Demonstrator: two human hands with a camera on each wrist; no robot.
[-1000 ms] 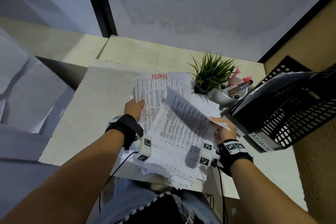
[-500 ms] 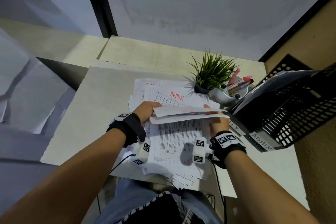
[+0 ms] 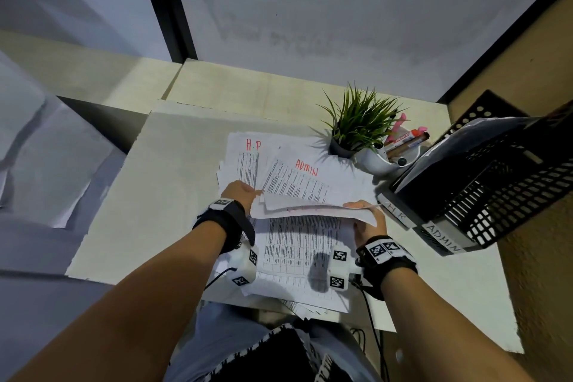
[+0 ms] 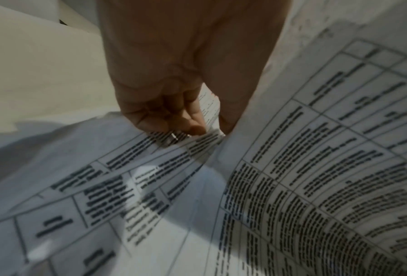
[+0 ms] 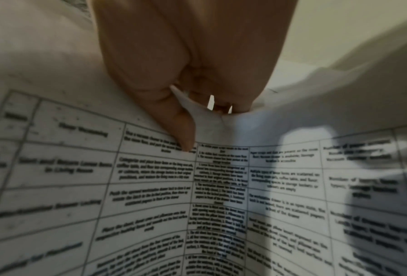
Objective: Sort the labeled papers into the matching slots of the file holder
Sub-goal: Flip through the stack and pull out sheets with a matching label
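Printed sheets lie in a loose pile on the desk in the head view. One marked "H.P" [image 3: 248, 158] in red lies at the far left, one marked "ADMIN" [image 3: 305, 178] overlaps it. My left hand [image 3: 240, 194] pinches the left edge of a few lifted sheets [image 3: 310, 211], thumb against fingers [image 4: 193, 128]. My right hand [image 3: 367, 220] grips their right edge, paper [image 5: 197, 110] crumpled between thumb and fingers. The sheets hang nearly level over the pile [image 3: 297, 254]. The black mesh file holder [image 3: 496, 183] stands at the right, slots tagged "HR" [image 3: 397, 211] and "ADMIN" [image 3: 443, 239].
A small potted plant [image 3: 356, 124] and a white cup of pens [image 3: 393, 155] stand between the papers and the file holder. A grey wall runs behind the desk. The desk's front edge is near my lap, with cables hanging below.
The sheets I held upright have folded down to nearly level, and both hands have dropped toward the pile. The "ADMIN" sheet now lies on the desk, and the "H.P" sheet is uncovered.
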